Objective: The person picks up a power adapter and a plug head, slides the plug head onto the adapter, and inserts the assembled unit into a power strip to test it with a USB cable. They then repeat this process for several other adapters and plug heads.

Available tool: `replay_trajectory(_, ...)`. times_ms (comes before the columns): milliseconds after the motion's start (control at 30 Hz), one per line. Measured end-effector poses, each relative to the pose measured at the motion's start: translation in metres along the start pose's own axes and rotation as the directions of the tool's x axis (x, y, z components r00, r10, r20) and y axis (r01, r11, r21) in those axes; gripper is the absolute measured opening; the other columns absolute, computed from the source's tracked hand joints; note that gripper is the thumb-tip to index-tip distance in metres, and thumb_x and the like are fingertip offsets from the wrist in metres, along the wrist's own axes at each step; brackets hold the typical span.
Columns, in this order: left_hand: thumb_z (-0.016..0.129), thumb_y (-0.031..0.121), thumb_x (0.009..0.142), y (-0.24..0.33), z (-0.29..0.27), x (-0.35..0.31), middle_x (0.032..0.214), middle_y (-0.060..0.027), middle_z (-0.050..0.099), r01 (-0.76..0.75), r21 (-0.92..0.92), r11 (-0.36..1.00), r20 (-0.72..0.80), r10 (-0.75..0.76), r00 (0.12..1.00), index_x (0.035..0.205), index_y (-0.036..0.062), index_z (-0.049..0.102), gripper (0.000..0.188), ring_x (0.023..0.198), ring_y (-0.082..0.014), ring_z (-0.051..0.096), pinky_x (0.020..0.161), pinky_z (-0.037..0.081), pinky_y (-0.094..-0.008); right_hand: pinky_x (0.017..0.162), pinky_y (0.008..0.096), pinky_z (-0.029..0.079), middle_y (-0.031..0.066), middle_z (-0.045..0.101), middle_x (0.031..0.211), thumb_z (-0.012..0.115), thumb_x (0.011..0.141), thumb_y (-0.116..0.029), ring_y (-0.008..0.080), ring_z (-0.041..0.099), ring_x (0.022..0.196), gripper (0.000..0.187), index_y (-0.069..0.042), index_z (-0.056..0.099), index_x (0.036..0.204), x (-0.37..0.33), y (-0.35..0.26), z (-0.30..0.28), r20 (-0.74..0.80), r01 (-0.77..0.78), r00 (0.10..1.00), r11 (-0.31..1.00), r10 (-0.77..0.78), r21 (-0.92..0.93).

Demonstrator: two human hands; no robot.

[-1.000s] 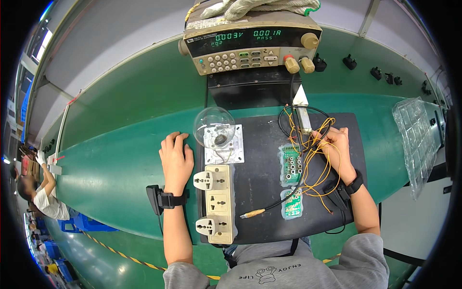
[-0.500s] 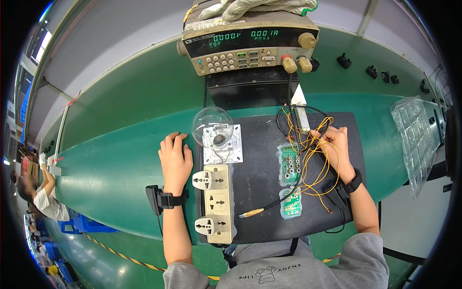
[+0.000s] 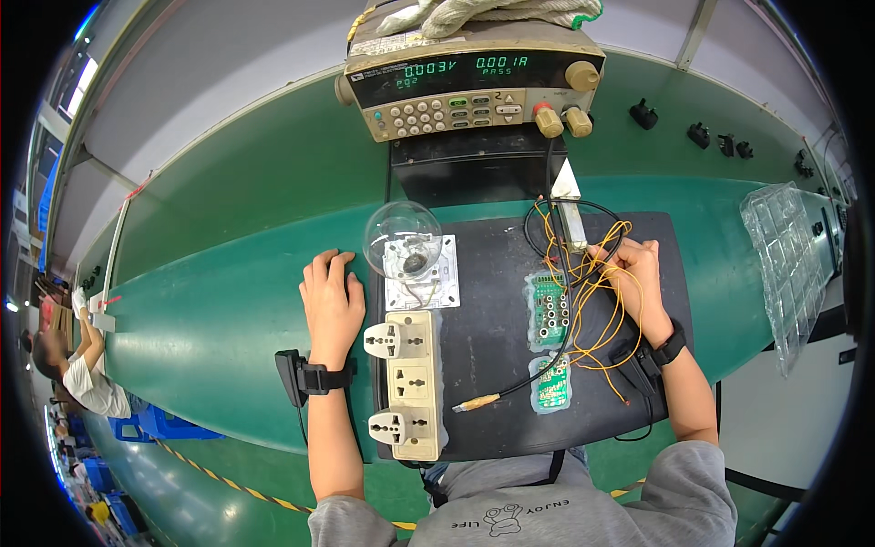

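My left hand [image 3: 334, 294] lies flat on the green bench top, fingers stretched and holding nothing, left of the glass bulb [image 3: 399, 239]. The bulb stands on a white square plate [image 3: 445, 287]. My right hand [image 3: 635, 281] is closed, its fingers curled beside the lower end of a narrow white block [image 3: 571, 225]. Loops of thin yellow wire [image 3: 592, 345] and black cable lie against this hand; whatever its fingers pinch is hidden. Two green circuit boards [image 3: 550, 312] are fixed to the black mat [image 3: 492, 342]. Between them and the cream socket strip [image 3: 413, 387] rests a cable end with a tan sleeve [image 3: 480, 401].
A bench power meter [image 3: 474, 87] with knitted gloves [image 3: 483, 16] on top stands at the back. Several black plug adapters [image 3: 643, 114] lie behind it to the right. A clear plastic blister tray [image 3: 791, 273] sits at the far right. Another person [image 3: 82, 369] works at far left.
The black plug adapters at the back right have shifted slightly left, one passing out of sight behind the meter. The meter's reading has changed a little. Both my hands have stayed put.
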State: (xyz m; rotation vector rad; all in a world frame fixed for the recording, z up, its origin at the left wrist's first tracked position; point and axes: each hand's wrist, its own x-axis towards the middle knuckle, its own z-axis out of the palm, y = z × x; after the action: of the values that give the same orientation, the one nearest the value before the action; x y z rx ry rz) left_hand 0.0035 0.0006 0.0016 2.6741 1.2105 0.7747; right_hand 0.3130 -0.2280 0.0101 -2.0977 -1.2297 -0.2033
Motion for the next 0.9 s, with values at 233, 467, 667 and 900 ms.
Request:
replay_trajectory(233, 0.054, 0.006, 0.08, 0.0, 0.0, 0.0, 0.112, -0.0107, 0.053, -0.002, 0.0, 1.0, 0.003, 0.002, 1.0, 0.106, 0.005, 0.057, 0.026, 0.103, -0.0287, 0.048, 0.086, 0.038, -0.0385, 0.066, 0.0319, 0.026, 0.0044, 0.043, 0.052, 0.075, 0.074, -0.017, 0.0194, 0.031, 0.049, 0.043, -0.003, 0.044, 0.048, 0.001, -0.001, -0.001, 0.018, -0.041, 0.999, 0.999, 0.041, -0.01)
replay_trajectory(467, 0.054, 0.006, 0.08, 0.0, 0.0, 0.0, 0.113, -0.0108, 0.053, -0.004, 0.012, 1.0, -0.001, 0.004, 1.0, 0.106, 0.0052, 0.057, 0.026, 0.104, -0.0287, 0.048, 0.086, 0.038, -0.0387, 0.069, 0.0301, 0.026, 0.0014, 0.041, 0.054, 0.07, 0.08, -0.018, 0.0137, 0.033, 0.053, 0.023, -0.005, 0.059, 0.064, 0.002, -0.009, -0.007, 0.08, -0.157, 0.985, 0.983, 0.15, 0.096)
replay_trajectory(667, 0.053, 0.006, 0.08, -0.001, 0.001, -0.001, 0.113, -0.011, 0.052, -0.01, 0.016, 1.0, -0.006, 0.01, 1.0, 0.106, 0.0054, 0.057, 0.026, 0.104, -0.0289, 0.048, 0.086, 0.038, -0.039, 0.071, 0.029, 0.026, 0.0, 0.043, 0.054, 0.069, 0.08, -0.016, 0.012, 0.034, 0.052, 0.014, -0.007, 0.065, 0.071, 0.003, -0.007, -0.006, 0.086, -0.082, 0.994, 0.992, 0.074, 0.093)
replay_trajectory(900, 0.053, 0.006, 0.08, 0.0, 0.0, -0.001, 0.113, -0.0101, 0.052, -0.002, 0.015, 1.0, 0.006, 0.002, 1.0, 0.106, 0.0056, 0.057, 0.026, 0.105, -0.0284, 0.047, 0.086, 0.038, -0.0388, 0.071, 0.0293, 0.025, 0.0009, 0.044, 0.053, 0.069, 0.079, -0.015, 0.0123, 0.034, 0.051, 0.012, -0.006, 0.066, 0.071, 0.002, -0.003, -0.003, 0.065, -0.061, 0.996, 0.991, 0.054, 0.117)
